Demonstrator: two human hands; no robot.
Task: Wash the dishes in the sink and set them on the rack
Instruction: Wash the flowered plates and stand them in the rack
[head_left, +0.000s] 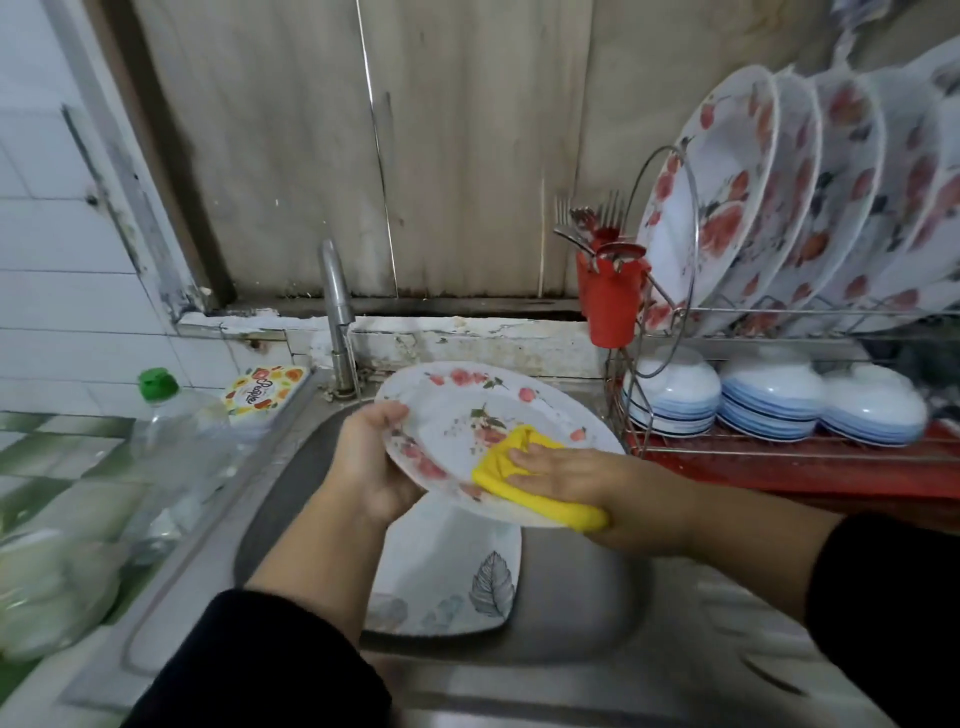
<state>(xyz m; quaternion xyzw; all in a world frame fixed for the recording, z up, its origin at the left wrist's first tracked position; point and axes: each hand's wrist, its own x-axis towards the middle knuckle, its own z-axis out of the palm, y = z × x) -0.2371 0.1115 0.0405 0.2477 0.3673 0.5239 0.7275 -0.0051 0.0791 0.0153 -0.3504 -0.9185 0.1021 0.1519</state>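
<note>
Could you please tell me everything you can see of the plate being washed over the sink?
The plate is round, white and glossy, printed with red flowers and green leaves on rim and centre. It is tilted above the sink. The left hand grips its left edge; the right hand presses a yellow cloth on its near face.

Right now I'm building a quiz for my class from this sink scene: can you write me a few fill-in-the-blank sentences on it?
1. The right hand presses a ____ cloth onto the floral plate.
2. The left hand grips that plate's ____.
3. The forks stand in a ____ cup on the rack.
4. A plate with a grey ____ print lies in the sink.

Missing words: yellow; rim; red; leaf
</note>
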